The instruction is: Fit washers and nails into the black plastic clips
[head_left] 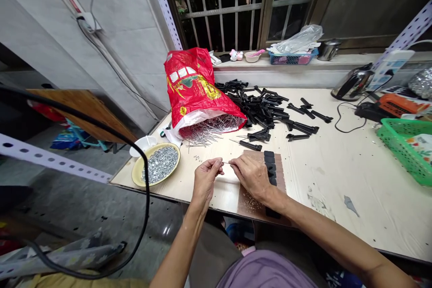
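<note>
A thin metal pin (226, 162) spans the short gap between my two hands above the front of the table. My left hand (205, 179) is closed, with thumb and forefinger pinching one end. The fingertips of my right hand (252, 175) pinch the other end; any small part in the fingers is hidden. Beneath my right hand lies a brown board (245, 200) with black pads (269, 160) in a row. Left of my left hand, a yellow bowl (137, 172) holds many small shiny metal pieces (162, 164). A few loose metal bits (197, 159) lie near the bowl.
An open red bag (199, 90) spills long metal pins (205, 132). Beside it are piled black plastic parts (259, 105). A white dish (143, 144) sits behind the bowl. At right stand a kettle (353, 82) and a green basket (401, 155). A black cable (147, 198) loops at left.
</note>
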`<state>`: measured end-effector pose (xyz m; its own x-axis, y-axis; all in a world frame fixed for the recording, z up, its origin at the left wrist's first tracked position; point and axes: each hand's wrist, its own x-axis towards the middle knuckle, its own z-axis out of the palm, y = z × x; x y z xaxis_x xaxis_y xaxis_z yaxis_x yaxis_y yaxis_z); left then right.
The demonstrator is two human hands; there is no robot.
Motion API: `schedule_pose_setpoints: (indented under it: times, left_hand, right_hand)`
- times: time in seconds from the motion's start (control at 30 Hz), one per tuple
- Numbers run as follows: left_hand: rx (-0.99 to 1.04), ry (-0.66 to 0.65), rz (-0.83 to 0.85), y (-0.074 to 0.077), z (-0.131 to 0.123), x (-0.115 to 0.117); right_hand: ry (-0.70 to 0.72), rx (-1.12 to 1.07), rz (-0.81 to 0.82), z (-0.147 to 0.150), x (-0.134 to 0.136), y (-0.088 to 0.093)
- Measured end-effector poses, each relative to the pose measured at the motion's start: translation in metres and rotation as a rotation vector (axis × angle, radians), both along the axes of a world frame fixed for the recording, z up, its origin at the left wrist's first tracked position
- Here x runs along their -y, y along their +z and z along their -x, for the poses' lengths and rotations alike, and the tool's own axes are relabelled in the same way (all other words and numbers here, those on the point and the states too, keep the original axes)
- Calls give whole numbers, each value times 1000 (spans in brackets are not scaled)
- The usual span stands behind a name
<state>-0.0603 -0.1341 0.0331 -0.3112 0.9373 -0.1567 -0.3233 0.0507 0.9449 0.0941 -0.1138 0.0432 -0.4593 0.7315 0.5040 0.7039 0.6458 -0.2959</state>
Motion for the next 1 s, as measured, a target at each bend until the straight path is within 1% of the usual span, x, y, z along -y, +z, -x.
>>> schedule_pose_setpoints:
  times: [0.17, 0.4, 0.53, 0.63, 0.77, 0.83, 0.9, 1.0]
  left_hand:
    - [-18, -22, -17, -2, -8, -2]
    - [-37, -94, 14, -2, -13, -5]
    - [-29, -114, 11, -2, -16, -7]
    - [-18, -136, 12, -2, -18, -8]
    - [-58, -165, 15, -2, -25, -12]
    - [-70, -198, 19, -2, -31, -13]
    - [-73, -249, 30, -2, -39, -14]
    - [-110, -298, 26, -5, -51, -14]
  right_hand:
    - [-36, 28, -61, -7, -2, -1]
    - [-31, 8, -36, -16, -5, -3]
    - [-16, -35, 42, -21, -6, -4]
    - [51, -96, 119, -25, -7, -7]
    - [128, -212, 218, -32, -12, -12]
    - [160, -302, 277, -40, -16, -12]
    - [185, -330, 311, -56, -20, -12]
    - [131, -221, 293, -91, -30, -13]
